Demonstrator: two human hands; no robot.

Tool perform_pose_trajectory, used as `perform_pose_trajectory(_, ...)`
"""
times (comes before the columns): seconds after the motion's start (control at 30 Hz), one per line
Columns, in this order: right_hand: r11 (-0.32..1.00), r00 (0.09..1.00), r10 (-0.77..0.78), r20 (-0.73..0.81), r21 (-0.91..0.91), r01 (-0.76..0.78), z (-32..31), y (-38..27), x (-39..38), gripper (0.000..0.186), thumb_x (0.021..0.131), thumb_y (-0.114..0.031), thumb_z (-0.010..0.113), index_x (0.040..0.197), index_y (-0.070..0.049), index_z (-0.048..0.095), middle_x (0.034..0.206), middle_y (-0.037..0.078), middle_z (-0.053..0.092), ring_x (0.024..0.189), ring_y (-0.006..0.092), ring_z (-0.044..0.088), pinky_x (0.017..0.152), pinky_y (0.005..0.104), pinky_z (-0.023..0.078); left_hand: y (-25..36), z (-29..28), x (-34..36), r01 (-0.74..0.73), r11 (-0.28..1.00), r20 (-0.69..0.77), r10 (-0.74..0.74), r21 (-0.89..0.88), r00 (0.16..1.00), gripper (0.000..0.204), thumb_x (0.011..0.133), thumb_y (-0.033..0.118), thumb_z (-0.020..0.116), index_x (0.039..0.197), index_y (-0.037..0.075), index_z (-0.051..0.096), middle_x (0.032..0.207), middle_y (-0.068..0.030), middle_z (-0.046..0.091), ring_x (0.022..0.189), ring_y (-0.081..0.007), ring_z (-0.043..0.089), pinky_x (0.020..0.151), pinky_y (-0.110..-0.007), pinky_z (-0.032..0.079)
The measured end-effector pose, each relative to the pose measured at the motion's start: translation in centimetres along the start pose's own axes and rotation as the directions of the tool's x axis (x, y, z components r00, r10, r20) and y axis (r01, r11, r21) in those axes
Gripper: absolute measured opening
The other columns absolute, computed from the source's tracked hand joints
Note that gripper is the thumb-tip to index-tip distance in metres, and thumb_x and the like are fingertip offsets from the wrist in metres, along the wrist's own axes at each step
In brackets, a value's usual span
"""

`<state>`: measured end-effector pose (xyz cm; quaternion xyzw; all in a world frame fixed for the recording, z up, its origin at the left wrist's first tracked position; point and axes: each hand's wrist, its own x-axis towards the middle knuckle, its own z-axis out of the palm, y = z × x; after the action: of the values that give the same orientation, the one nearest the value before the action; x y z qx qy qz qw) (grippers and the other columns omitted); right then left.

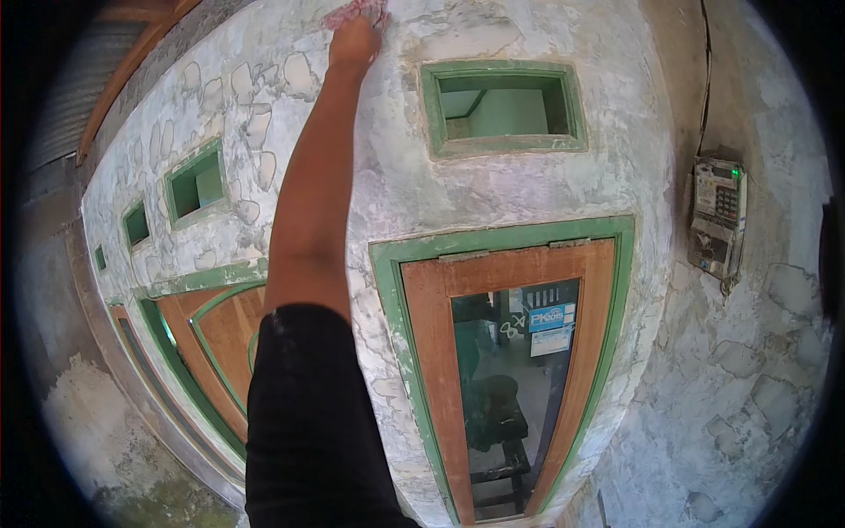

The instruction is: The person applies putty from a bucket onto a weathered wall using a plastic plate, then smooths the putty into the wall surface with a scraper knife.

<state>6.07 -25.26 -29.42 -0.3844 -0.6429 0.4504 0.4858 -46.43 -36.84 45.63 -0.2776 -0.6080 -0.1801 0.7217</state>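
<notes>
My left arm reaches straight up in a black sleeve across the middle of the view. At the top edge my left hand (356, 42) is closed around a crumpled pink-and-white cloth (345, 12). The cloth lies against or very close to the upper part of a patchy white plastered wall (387, 114); I cannot tell how firmly it touches. Part of the cloth is cut off by the frame's edge. My right hand is out of view.
Right of my arm is a green-framed vent opening (505, 151) above a wooden window with a glass pane (429, 317). A wooden door (211, 339) and smaller vents (197, 180) line the left. An electricity meter (717, 211) with a cable hangs on the right-hand wall.
</notes>
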Motion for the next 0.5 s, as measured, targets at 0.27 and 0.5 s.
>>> perform_pose_trajectory(0.27, 0.979, 0.979, 0.183, 0.092, 0.076, -0.190, -0.8, 0.4, 0.8, 0.026, 0.081, 0.000, 0.063, 0.106, 0.005, 0.063, 0.106, 0.015, 0.066, 0.098, 0.0199, 0.062, 0.080, 0.0294, 0.050, 3.0, -3.1, -21.0, -0.297, 0.934, 0.053, 0.312, -0.198, 0.948, 0.055, 0.072, -0.002, 0.056, 0.126, 0.004, 0.051, 0.137, -0.0194, 0.042, 0.122, -0.0362, 0.045, 0.102, -0.043, 0.039)
perform_pose_trajectory(0.5, 0.982, 0.990, 0.125, 0.070, 0.132, -0.133, -1.8, -0.3, 0.6, 0.026, 0.081, 0.001, 0.062, 0.106, 0.007, 0.063, 0.107, 0.014, 0.066, 0.097, 0.0182, 0.062, 0.080, 0.0289, 0.049, 2.4, -6.2, -21.7, -0.204, 0.959, -0.302, 0.138, -0.196, 0.943, 0.054, 0.069, -0.008, 0.052, 0.122, 0.003, 0.054, 0.132, -0.0189, 0.048, 0.120, -0.0369, 0.047, 0.103, -0.044, 0.037)
